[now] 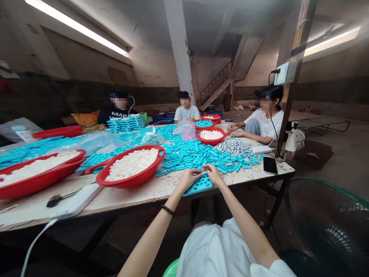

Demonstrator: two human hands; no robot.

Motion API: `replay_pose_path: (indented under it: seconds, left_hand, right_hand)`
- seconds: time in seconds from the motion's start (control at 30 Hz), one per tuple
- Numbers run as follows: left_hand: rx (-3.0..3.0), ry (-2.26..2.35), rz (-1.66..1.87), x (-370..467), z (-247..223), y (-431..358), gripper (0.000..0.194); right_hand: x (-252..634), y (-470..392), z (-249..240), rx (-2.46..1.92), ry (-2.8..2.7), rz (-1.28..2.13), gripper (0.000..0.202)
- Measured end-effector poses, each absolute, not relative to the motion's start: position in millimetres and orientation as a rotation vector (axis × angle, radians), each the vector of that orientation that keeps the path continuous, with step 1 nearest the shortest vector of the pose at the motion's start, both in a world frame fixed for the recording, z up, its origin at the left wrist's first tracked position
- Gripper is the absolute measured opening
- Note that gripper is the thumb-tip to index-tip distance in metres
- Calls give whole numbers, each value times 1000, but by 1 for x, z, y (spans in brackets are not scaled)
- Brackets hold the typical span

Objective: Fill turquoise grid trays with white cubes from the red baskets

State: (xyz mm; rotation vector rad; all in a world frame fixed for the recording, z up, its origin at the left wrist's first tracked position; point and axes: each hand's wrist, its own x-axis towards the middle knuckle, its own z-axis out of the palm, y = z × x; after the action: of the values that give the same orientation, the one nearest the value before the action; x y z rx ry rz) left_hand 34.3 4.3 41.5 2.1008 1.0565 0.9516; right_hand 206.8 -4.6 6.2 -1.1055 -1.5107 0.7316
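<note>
A blue tray [199, 186] with rows of square slots lies at the table's front edge, between my wrists. Over its far end, my left hand [190, 177] reaches in from the left, fingers closed and pointing right. Close against it, my right hand [212, 174] has its fingers bent together at the same spot. Whatever the fingertips hold is too small to make out. Just beyond them spreads a heap of blue plastic pieces [196, 152]. A red basket [147, 177] of white pieces [132, 163] stands left of my hands.
Another red basket [43, 184] is far left, near a white power strip [76, 202]. A phone [270, 165] lies right, before a metal post. A fan [328, 227] stands at the lower right. Three people sit around the table, with stacked blue trays [127, 123] at the back left.
</note>
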Motion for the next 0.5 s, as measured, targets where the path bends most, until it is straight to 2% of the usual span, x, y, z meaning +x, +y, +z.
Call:
replay_pose_path:
  seconds: [0.2, 0.5]
  left_hand:
    - [2126, 1062, 902, 35, 45, 8, 36]
    - [2104, 1080, 926, 32, 37, 5, 44]
  right_hand:
    - [204, -20, 8, -1222, -1708, 428, 42]
    - [202, -25, 14, -1290, -1732, 392, 42]
